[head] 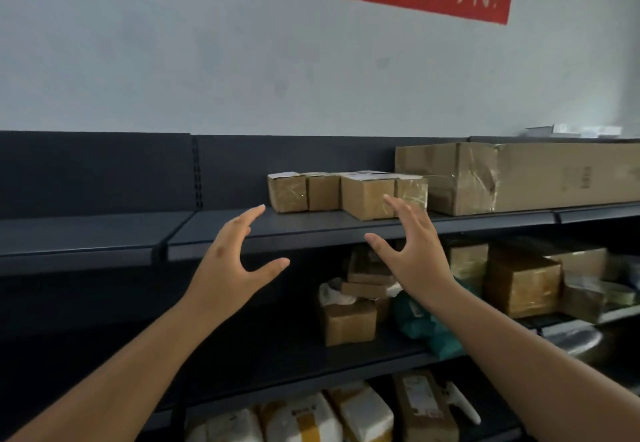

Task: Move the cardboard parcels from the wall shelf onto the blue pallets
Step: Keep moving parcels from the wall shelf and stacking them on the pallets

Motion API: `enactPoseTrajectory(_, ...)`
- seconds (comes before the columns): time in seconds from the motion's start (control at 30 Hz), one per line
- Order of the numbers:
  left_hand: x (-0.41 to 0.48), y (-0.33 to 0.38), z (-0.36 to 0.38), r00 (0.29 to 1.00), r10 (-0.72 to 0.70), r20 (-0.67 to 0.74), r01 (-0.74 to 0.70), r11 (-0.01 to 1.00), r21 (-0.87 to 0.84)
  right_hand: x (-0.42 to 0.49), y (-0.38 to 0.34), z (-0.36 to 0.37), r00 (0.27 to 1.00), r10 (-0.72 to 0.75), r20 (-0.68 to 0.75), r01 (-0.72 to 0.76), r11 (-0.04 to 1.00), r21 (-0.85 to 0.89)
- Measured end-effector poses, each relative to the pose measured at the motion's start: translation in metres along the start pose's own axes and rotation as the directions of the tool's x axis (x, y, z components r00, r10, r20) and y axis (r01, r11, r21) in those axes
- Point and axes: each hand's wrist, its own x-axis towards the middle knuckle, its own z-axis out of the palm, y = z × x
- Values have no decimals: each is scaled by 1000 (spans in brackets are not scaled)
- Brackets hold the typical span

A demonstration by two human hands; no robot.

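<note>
- Both bare forearms reach up and forward from the bottom corners of the view.
- The left hand (235, 254) is wide open, fingers straight and thumb spread, and holds nothing. It hangs just in front of the front edge of the top shelf (311, 230).
- The right hand (412, 247) mirrors it: open, empty, palm turned toward the left hand. Its fingertips overlap the lower right corner of one box; I cannot tell if they touch it.
- Below the hands, the middle shelf carries a brown box (348, 324), a green bag (422, 324) and a taped box (521, 286) further right. The bottom shelf holds pale bags (301, 417).
- On the top shelf, four small boxes stand in a row, side by side: first box (287, 192), second box (322, 191), third box (367, 196) and fourth box (412, 189). The third sits nearer the front edge than the others.
- Just right of them, toward the shelf's right end, lies a long big box (519, 178), taped and creased.
- The left part of the top shelf shows no parcels.
- Step in hand, as I judge it: the reach for a pick from the top shelf, nothing grasped yet. The gap between the palms suits the small boxes, most likely the third.
- The next move calls for bringing the palms in on opposite sides of the box, or of several at once, squeezing evenly, then lifting clear of the shelf lip without knocking the neighbours.
- The blue pallets are out of view, so a turn away from the shelf will be needed.
</note>
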Motion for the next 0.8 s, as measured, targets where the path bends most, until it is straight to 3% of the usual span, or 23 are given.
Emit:
enactPoseTrajectory(0.3,53,34,107,1000,-23,3,23,999,-30,39,102,-41,1000,28,4,-28,999,-19)
enactPoseTrajectory(0.6,109,40,160,999,-20,-38,22,999,36,84,156,-32,997,66,32,-68,997,37)
enactPoseTrajectory(0.8,152,27,179,990,-82,117,74,995,72,127,171,-14,993,92,70,-98,992,78)
